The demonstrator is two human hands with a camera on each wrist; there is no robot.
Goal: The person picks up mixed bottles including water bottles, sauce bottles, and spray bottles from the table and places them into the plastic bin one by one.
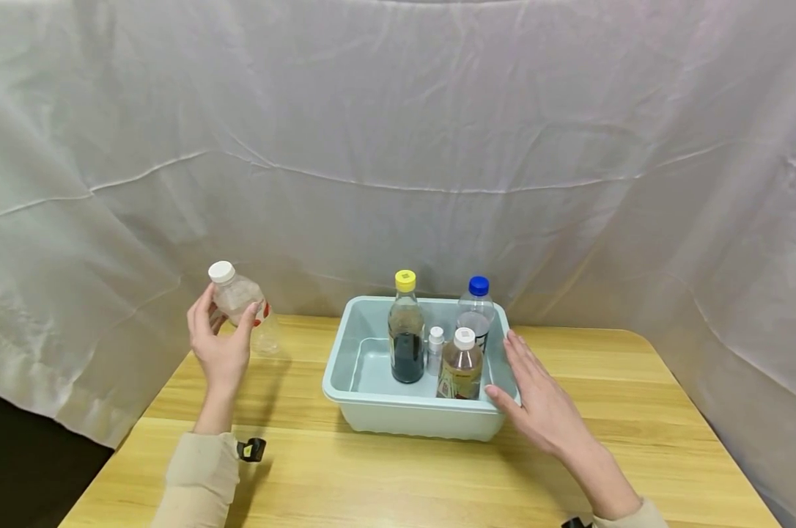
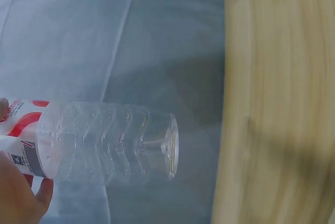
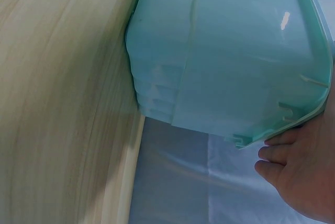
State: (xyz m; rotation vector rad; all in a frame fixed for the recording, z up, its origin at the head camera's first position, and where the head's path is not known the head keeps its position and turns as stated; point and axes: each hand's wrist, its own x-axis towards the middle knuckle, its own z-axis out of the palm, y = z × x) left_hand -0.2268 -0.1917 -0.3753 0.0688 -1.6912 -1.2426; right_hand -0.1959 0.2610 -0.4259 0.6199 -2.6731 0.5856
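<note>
My left hand (image 1: 223, 348) grips a clear plastic bottle (image 1: 240, 297) with a white cap and a red-and-white label, tilted above the left side of the table. In the left wrist view the see-through ribbed lower half of the bottle (image 2: 110, 143) points right. My right hand (image 1: 543, 400) rests its straight fingers along the right rim of a light blue plastic basin (image 1: 411, 418). Standing in the basin are a yellow-capped bottle of dark liquid (image 1: 407, 356), a small white-capped bottle (image 1: 435, 352), a white-capped bottle of brownish liquid (image 1: 460, 370) and a blue-capped clear bottle (image 1: 476, 315).
The wooden table (image 1: 306, 469) carries the basin near its back edge. A grey cloth (image 1: 398, 132) hangs behind the table and along its sides. Inside the basin, bare floor (image 1: 371, 367) shows left of the yellow-capped bottle.
</note>
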